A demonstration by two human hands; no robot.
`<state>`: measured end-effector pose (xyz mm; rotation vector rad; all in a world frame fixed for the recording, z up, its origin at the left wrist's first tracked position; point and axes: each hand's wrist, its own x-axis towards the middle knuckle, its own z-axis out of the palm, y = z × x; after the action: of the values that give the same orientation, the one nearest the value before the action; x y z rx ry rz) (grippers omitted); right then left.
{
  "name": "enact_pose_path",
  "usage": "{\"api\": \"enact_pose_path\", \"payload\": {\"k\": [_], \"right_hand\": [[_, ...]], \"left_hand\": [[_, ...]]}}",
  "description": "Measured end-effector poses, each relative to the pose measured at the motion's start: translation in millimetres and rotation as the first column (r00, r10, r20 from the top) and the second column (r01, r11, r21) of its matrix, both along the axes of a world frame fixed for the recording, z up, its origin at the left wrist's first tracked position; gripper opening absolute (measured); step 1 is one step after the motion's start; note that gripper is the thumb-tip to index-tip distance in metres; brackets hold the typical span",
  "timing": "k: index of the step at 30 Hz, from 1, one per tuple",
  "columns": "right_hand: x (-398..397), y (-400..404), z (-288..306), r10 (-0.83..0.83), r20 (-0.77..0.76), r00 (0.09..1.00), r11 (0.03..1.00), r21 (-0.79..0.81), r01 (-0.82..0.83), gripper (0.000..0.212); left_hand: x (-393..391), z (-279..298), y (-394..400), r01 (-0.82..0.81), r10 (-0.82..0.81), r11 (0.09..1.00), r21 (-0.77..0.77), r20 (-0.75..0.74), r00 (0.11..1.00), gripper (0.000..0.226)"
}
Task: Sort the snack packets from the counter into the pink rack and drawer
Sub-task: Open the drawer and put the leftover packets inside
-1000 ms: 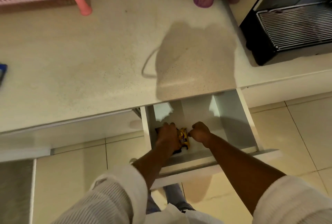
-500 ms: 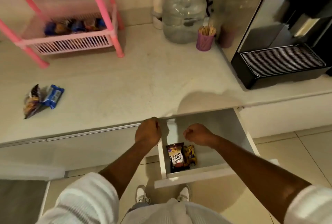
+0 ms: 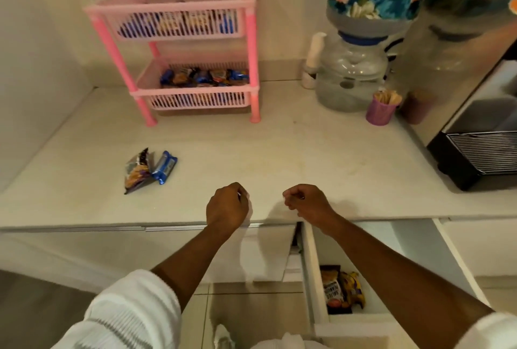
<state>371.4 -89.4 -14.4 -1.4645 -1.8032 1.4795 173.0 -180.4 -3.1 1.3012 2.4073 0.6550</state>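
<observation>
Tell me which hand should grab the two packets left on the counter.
Left, probably. The two packets lie on the counter to the left of both hands, and the left hand is nearer, loosely curled and empty. The right hand would have to cross over.

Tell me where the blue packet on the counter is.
The blue packet lies on the counter's left side, touching a dark snack packet, in front of the pink rack.
</observation>
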Motion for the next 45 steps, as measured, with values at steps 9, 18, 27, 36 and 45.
{"api": "enact_pose_path", "payload": {"k": [9,18,27,36,45], "right_hand": [[-144,-2,-8,0.026,-0.059,0.998,0.999,-0.020,-0.028,0.016],[-274,-10,-23,0.074,0.065,0.995,0.996,-0.047,-0.071,0.023],[-352,-9,-30,0.226,0.376,0.899,0.908,0.253,-0.335,0.074],[-366,-4,-37,0.236,0.503,0.832,0.848,0.311,-0.428,0.040],[-314,5,-39,0.060,0.186,0.981,0.969,0.224,-0.102,0.033]], "left_hand": [[-167,8,-21,-0.098,0.102,0.995,0.036,-0.123,0.987,0.021],[-278,-10,-40,-0.277,0.290,0.948,0.158,-0.065,0.955,0.031],[-310,-51,-33,-0.448,0.440,0.894,0.013,0.163,0.883,0.076],[-313,-60,-16,-0.405,0.428,0.901,-0.158,0.161,0.889,0.079],[-307,-49,9,-0.430,0.402,0.900,-0.078,0.534,0.744,0.050]]}}
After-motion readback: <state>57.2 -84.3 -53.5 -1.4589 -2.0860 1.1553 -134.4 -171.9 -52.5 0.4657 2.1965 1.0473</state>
